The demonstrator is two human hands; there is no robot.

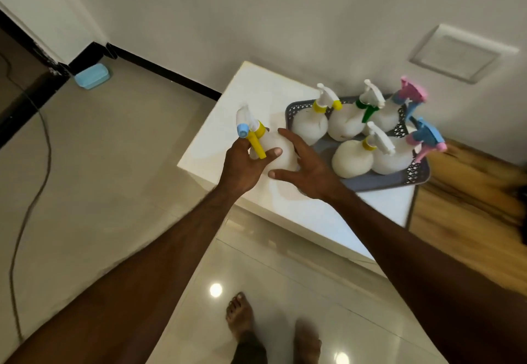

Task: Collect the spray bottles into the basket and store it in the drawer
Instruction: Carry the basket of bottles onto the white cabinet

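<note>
A round white spray bottle (278,146) with a yellow trigger and blue nozzle stands on the white cabinet top (256,98), left of the grey basket (370,182). My left hand (242,164) grips its neck and trigger, thumb across the body. My right hand (308,166) lies against the bottle's right side with fingers spread and fairly straight. Inside the basket stand several white spray bottles: one with a yellow collar (309,124), one with a green trigger (346,125), one with a pink head (385,118), and two at the front (352,161).
The cabinet sits against a white wall, with a wooden surface (470,192) to its right. A blue box (91,76) lies on the tiled floor by the black skirting. A cable (31,164) trails along the floor at left. My bare feet (242,318) are below.
</note>
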